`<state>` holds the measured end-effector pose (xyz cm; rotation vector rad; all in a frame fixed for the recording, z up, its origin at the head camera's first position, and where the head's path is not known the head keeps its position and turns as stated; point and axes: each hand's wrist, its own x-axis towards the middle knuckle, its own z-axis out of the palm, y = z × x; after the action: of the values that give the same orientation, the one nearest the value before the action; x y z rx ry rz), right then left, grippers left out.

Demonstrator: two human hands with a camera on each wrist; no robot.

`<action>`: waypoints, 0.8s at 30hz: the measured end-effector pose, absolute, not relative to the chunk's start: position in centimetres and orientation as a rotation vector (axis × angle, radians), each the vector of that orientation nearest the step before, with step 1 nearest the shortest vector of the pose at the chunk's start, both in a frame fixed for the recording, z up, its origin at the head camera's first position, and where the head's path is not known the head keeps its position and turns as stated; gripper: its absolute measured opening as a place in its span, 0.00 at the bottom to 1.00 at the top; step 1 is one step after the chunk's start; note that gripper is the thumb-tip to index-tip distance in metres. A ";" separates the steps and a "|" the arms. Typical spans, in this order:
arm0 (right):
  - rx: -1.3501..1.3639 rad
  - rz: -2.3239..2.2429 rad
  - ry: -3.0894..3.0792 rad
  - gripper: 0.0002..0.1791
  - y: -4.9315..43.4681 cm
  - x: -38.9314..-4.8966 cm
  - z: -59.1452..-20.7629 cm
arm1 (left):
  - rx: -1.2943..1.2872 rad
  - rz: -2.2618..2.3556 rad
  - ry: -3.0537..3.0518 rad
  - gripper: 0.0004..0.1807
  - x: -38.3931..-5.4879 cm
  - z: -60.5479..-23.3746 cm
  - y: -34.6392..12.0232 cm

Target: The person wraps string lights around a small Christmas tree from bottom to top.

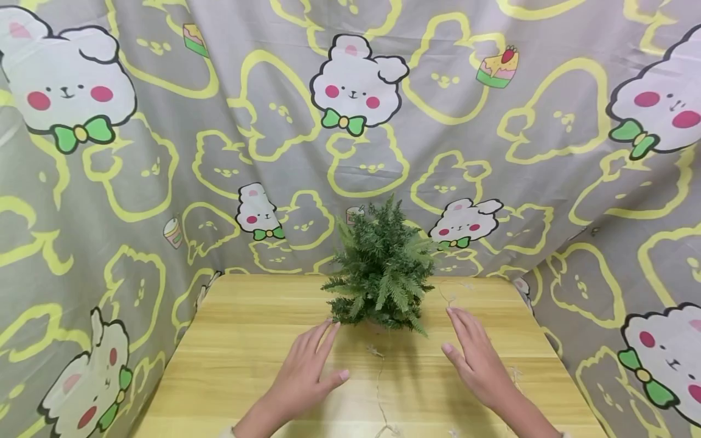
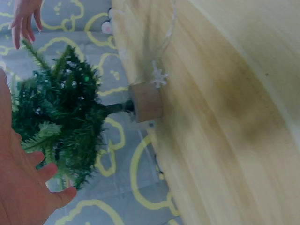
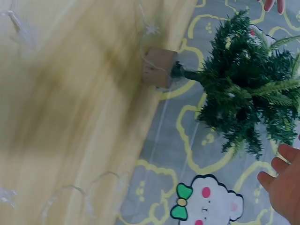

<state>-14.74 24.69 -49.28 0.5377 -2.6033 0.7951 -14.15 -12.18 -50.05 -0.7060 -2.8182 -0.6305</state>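
Note:
A small artificial Christmas tree [image 1: 386, 267] stands upright near the table's far edge. Its square wooden base [image 2: 147, 102] and short trunk show in both wrist views. My left hand [image 1: 306, 365] is at the tree's lower left, fingers extended and thumb spread, its fingertips close to the branches; whether they touch, I cannot tell. On the other side my right hand [image 1: 479, 359] hovers apart from the tree, fingers straight, holding nothing. A thin light string [image 1: 379, 389] with clear snowflake pieces runs from near the base toward me. One snowflake [image 2: 159, 75] lies beside the base.
More of the string [image 3: 70, 190] loops across the wooden table [image 1: 219, 365] on the right side, partly behind my right forearm. A grey curtain [image 1: 219, 91] printed with white bunnies and yellow outlines hangs behind the table and along both sides.

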 end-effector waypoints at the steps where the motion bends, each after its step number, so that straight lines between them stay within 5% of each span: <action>1: 0.531 0.818 -2.609 0.39 24.6 -14.6 -49.6 | -0.709 -0.632 -2.822 0.49 -14.1 -50.3 -12.2; 24: 0.389 1.004 -2.692 0.32 20.5 -12.8 -57.0 | -0.785 -0.734 -2.884 0.46 -14.7 -56.9 -10.7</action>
<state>-12.78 20.53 -57.02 0.3885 -2.6922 1.0040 -14.70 -10.65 -56.85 -0.7847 -2.8836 -0.7342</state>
